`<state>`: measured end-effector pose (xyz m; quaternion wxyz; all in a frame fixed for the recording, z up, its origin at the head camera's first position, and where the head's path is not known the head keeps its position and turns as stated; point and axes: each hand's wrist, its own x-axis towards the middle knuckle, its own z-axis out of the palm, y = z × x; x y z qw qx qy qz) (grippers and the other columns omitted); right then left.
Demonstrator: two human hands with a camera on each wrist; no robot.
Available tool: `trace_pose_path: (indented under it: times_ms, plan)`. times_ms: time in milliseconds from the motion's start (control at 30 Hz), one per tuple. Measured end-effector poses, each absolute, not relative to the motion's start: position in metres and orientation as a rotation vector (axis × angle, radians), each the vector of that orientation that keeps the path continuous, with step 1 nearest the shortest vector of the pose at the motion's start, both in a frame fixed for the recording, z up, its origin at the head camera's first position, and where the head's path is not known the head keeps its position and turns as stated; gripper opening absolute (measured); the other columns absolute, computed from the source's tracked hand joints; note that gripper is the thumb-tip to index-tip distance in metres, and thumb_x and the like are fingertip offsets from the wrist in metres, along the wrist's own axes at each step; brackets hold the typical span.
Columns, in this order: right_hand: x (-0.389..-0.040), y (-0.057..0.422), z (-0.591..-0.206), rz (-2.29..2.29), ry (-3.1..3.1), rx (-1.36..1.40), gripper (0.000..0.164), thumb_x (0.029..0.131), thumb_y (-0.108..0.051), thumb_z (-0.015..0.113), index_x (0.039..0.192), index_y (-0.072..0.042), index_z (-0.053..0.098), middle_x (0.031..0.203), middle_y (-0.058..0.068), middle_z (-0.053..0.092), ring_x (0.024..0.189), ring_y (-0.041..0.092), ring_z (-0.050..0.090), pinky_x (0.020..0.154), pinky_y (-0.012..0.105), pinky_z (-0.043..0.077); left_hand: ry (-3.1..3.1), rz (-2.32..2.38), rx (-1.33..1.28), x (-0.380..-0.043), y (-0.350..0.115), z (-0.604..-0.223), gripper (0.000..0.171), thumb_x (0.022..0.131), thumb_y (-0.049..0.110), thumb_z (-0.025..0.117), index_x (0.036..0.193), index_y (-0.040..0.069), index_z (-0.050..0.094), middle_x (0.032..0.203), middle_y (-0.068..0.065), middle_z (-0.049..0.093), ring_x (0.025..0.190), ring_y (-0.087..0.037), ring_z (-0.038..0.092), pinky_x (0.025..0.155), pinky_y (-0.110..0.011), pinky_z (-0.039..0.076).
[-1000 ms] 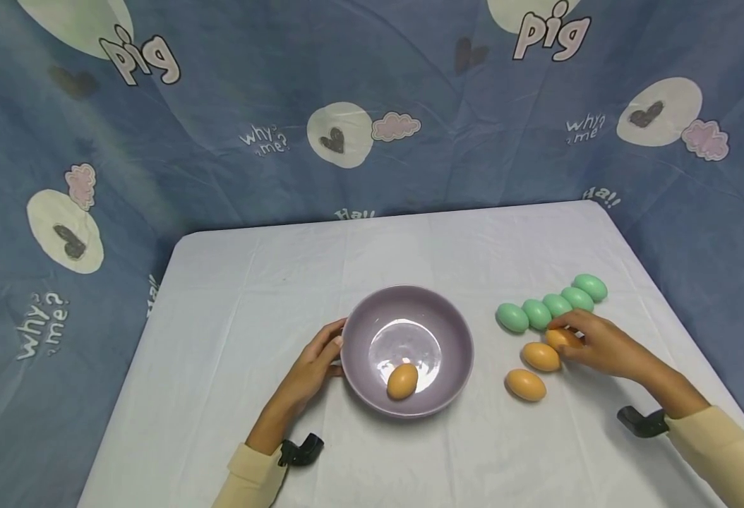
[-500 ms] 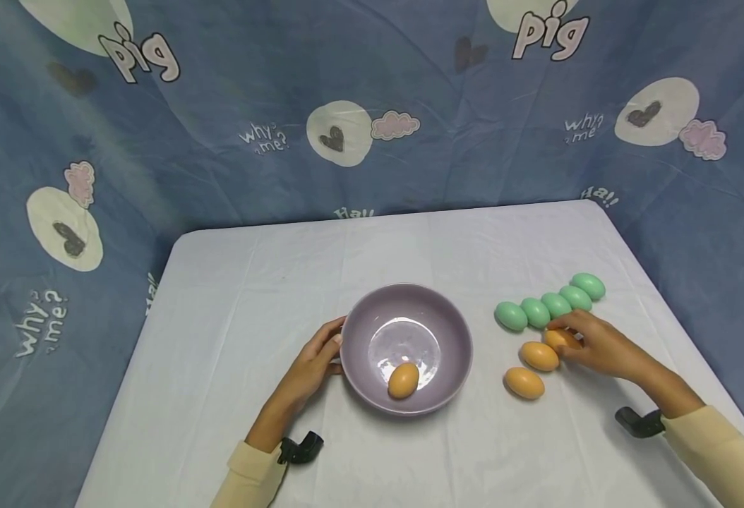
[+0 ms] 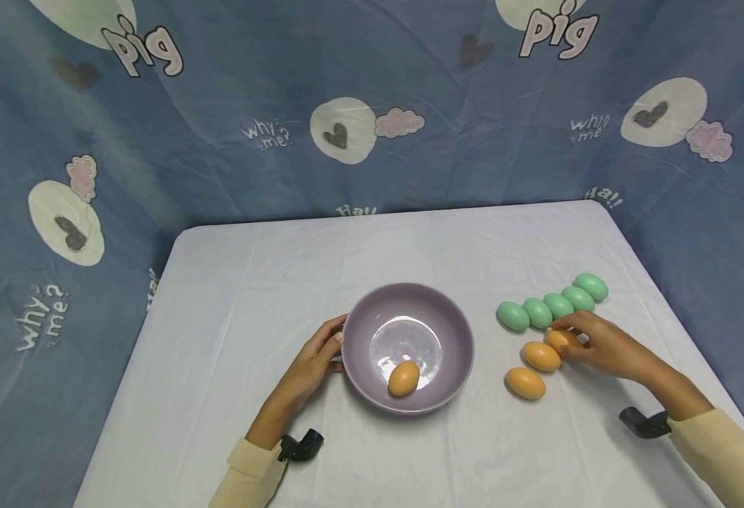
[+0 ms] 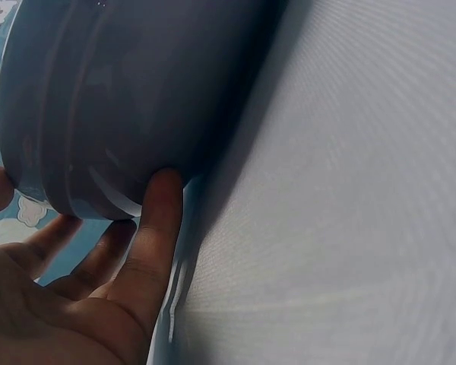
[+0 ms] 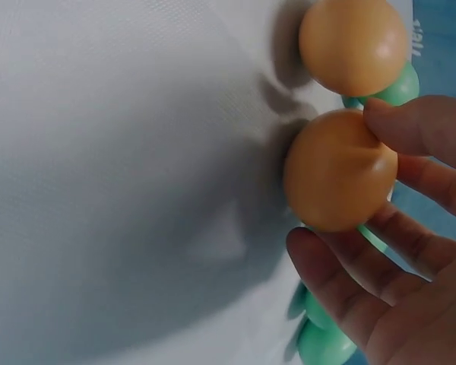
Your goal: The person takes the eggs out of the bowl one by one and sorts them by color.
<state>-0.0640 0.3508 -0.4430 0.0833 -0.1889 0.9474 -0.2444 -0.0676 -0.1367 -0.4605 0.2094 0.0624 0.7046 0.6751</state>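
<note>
In the head view a purple bowl [image 3: 438,317] stands mid-table with one orange-brown egg [image 3: 404,379] inside. My left hand [image 3: 305,363] touches the bowl's left side, fingers spread along the outer wall and thumb by the rim. The left wrist view shows those fingertips [image 4: 165,186] against the wall. My right hand [image 3: 607,346] holds another orange-brown egg [image 5: 334,171] between thumb and fingers, partly hidden from the head view. Two more orange-brown eggs, the nearer one [image 3: 525,383] and the farther one [image 3: 541,356], lie to its left on the cloth.
Just behind the orange-brown eggs runs a slanting row of several green eggs [image 3: 538,312]. White cloth [image 3: 283,275] covers the table. A blue printed curtain [image 3: 219,176] hangs behind and at both sides.
</note>
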Motion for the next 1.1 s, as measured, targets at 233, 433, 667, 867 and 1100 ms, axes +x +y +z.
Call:
trace_pose_path:
  times_ms: [233, 433, 667, 867, 1100]
  plan:
    - [-0.068, 0.351, -0.426, -0.731, 2.810, -0.573, 0.042, 0.081, -0.018, 0.072, 0.118, -0.002, 0.058, 0.114, 0.016, 0.059, 0.094, 0.030, 0.061, 0.068, 0.032, 0.054, 1.967, 1.874, 0.189, -0.068, -0.137, -0.460, 0.041, 0.101, 0.025, 0.040, 0.141, 0.018, 0.037, 0.144, -0.005, 0.038, 0.110, -0.021, 0.053, 0.082, -0.039, 0.054]
    - [-0.076, 0.346, -0.412, -0.683, 2.863, -0.637, 0.039, 0.080, -0.014, 0.073, 0.116, -0.004, 0.060, 0.108, 0.011, 0.060, 0.086, 0.022, 0.059, 0.065, 0.027, 0.054, 1.966, 1.878, 0.185, -0.067, -0.139, -0.460, 0.041, 0.101, 0.027, 0.040, 0.141, 0.019, 0.037, 0.144, -0.004, 0.039, 0.109, -0.021, 0.053, 0.082, -0.039, 0.054]
    - [-0.084, 0.336, -0.403, -0.690, 2.894, -0.740, 0.038, 0.078, -0.010, 0.074, 0.113, -0.005, 0.061, 0.105, 0.009, 0.061, 0.086, 0.023, 0.062, 0.065, 0.027, 0.055, 1.956, 1.882, 0.191, -0.070, -0.141, -0.472, 0.041, 0.101, 0.026, 0.039, 0.142, 0.020, 0.036, 0.145, -0.005, 0.038, 0.111, -0.023, 0.052, 0.081, -0.037, 0.054]
    - [-0.094, 0.321, -0.390, -0.697, 2.885, -0.803, 0.035, 0.079, -0.009, 0.073, 0.112, -0.009, 0.061, 0.104, 0.006, 0.062, 0.090, 0.023, 0.060, 0.066, 0.028, 0.056, 1.966, 1.901, 0.188, -0.073, -0.142, -0.485, 0.042, 0.098, 0.036, 0.043, 0.139, 0.026, 0.039, 0.143, -0.001, 0.040, 0.111, -0.024, 0.053, 0.079, -0.037, 0.055]
    - [-0.104, 0.296, -0.373, -0.652, 2.847, -0.861, 0.038, 0.081, -0.013, 0.072, 0.116, -0.010, 0.060, 0.107, 0.001, 0.061, 0.095, 0.016, 0.058, 0.070, 0.027, 0.056, 1.971, 1.916, 0.187, -0.072, -0.141, -0.487, 0.044, 0.096, 0.042, 0.047, 0.137, 0.029, 0.041, 0.143, 0.000, 0.040, 0.112, -0.026, 0.053, 0.079, -0.038, 0.056]
